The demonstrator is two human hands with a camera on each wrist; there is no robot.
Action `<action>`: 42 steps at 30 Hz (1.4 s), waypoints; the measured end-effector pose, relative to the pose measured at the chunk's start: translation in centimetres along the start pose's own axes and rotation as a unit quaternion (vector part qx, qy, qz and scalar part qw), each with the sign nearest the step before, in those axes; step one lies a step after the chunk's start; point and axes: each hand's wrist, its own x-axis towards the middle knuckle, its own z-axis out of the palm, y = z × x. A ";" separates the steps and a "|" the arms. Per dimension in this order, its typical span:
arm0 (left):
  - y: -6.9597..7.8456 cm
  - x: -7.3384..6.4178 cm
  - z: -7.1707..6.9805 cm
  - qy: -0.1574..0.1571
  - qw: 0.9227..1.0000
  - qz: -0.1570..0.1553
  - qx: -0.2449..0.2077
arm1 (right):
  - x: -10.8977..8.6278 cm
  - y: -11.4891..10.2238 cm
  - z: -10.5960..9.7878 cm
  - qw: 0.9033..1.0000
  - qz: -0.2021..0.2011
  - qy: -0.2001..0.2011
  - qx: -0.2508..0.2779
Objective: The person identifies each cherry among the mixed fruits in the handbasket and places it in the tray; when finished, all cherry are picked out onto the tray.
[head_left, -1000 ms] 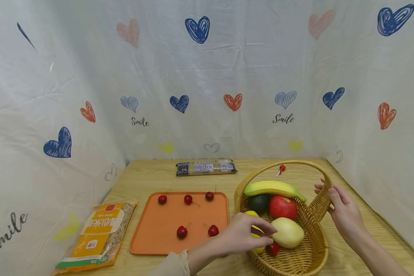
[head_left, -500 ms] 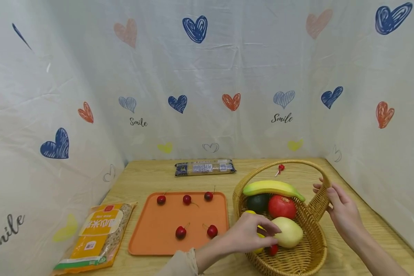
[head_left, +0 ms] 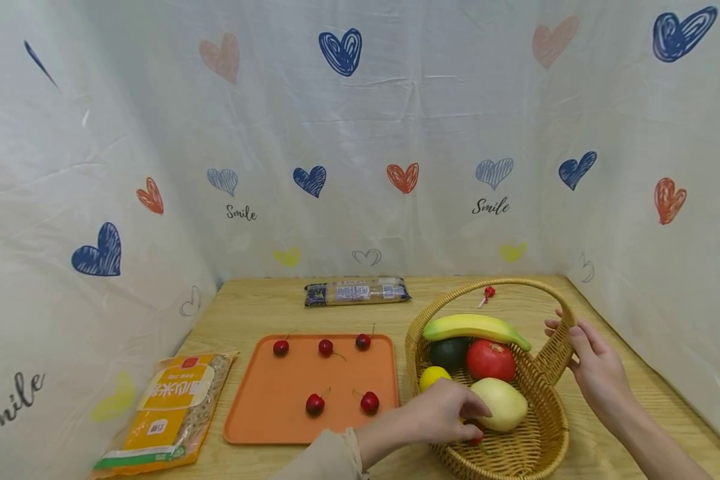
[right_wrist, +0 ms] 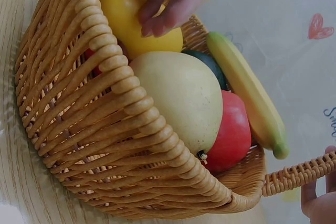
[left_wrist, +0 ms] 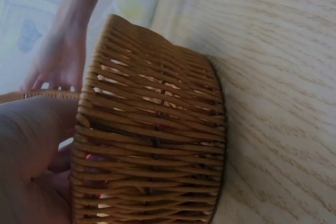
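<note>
My right hand holds the handle of a wicker basket, thumb in front and fingers behind. My left hand reaches over the basket's near left rim, its thumb tip right at a dark red cherry, which it partly covers. A gap shows between thumb and fingers. Beside the fingertips lies a pale yellow-green, pear-like fruit. A lemon sits behind the left hand; more yellow fruit shows under its fingers in the right wrist view. Further back are a pomegranate, a dark green avocado and a banana.
Left of the basket lies an orange tray with several cherries on it. A yellow grain bag is at the far left. A pasta packet and a red lollipop lie at the back, before a heart-print curtain.
My left hand has moved lower and nearer the front of the basket, from beside the pale fruit to the cherry. More of the lemon now shows. The right hand stays on the handle.
</note>
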 end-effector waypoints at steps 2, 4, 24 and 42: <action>0.2 0.3 0.1 -0.011 0.999 0.006 0.029 | -0.1 0.0 0.0 1.000 0.002 -0.001 -0.003; 0.5 0.6 0.2 -0.020 0.997 0.013 0.068 | -0.1 0.0 0.0 1.000 0.004 -0.002 -0.006; 1.1 1.6 1.2 -0.057 0.973 -0.011 0.222 | 0.0 -0.1 0.1 1.000 0.002 0.002 -0.008; 1.6 2.8 1.7 -0.175 0.974 -0.027 0.143 | 0.0 -0.1 0.1 1.000 0.001 -0.003 -0.010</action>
